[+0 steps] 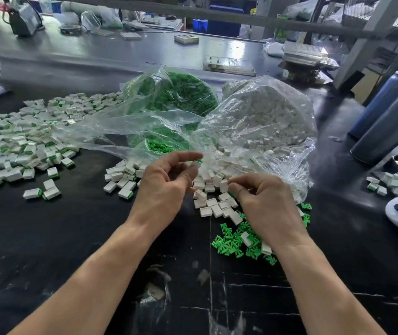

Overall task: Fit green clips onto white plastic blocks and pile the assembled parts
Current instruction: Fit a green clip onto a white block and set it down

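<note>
Two bare hands work close together over a black table (72, 238). Left hand (166, 184) pinches a green clip (199, 161) between thumb and forefinger, raised above loose white blocks (217, 204). Right hand (263, 201) has its fingers curled down among those blocks; whether it grips one, I cannot tell. Loose green clips (231, 243) lie beside the right wrist. Behind stand clear bags, one of clips (181, 93), one of blocks (265, 117). Assembled parts (18, 146) pile up at far left.
</note>
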Action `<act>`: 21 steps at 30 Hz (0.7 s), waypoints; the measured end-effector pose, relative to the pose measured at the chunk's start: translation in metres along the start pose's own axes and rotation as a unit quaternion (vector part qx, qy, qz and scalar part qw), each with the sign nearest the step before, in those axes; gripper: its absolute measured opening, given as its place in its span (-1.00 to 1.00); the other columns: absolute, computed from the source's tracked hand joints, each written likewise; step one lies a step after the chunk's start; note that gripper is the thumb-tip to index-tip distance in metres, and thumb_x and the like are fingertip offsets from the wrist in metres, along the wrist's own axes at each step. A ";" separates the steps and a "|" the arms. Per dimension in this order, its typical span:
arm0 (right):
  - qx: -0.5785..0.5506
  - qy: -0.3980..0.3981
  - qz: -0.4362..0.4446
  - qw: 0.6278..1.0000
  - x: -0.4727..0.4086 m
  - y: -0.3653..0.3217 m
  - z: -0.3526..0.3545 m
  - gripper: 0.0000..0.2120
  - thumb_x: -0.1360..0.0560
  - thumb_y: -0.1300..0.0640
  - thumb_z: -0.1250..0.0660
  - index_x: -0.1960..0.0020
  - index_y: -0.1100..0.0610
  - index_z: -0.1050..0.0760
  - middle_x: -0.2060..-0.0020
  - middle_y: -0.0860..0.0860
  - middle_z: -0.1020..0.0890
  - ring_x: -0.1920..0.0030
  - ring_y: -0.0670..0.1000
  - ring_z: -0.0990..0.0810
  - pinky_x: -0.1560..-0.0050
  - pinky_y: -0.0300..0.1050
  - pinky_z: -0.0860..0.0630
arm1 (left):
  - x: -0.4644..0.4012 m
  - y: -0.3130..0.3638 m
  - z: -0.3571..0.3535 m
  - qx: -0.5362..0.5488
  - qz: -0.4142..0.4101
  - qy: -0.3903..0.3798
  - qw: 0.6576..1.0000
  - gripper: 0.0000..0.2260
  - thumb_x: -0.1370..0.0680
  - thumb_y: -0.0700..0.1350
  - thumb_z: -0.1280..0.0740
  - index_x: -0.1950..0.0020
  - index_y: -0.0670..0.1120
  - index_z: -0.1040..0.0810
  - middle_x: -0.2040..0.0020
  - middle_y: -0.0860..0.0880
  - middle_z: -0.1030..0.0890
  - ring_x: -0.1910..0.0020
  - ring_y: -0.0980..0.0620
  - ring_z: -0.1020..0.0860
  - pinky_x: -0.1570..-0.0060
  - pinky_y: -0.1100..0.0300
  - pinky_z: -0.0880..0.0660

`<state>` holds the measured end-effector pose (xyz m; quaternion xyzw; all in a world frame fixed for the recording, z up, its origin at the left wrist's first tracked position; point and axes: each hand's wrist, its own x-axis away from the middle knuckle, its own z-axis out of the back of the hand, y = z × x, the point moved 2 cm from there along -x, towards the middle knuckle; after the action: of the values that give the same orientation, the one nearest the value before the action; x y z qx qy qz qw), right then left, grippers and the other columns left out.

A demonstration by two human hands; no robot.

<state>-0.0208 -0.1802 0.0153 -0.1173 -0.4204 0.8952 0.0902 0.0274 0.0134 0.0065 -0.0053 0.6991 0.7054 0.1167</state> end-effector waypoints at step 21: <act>-0.323 -0.104 -0.048 0.939 0.017 -0.024 -0.031 -0.37 -0.68 -0.35 0.04 0.22 -0.09 -0.67 0.46 -0.01 -0.51 0.48 -0.08 -0.45 0.50 -0.29 -0.36 | 0.017 0.003 -0.030 0.051 -0.018 -0.118 0.992 -0.98 -0.63 -0.16 -0.42 -0.05 -0.08 -0.64 0.24 -0.18 -0.68 0.32 -0.22 -0.68 0.21 -0.04 -0.66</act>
<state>-0.0264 -0.1379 0.0119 -0.0259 -0.6992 0.7129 0.0461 0.0058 -0.0141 0.0060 0.0716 0.7153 0.6623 0.2108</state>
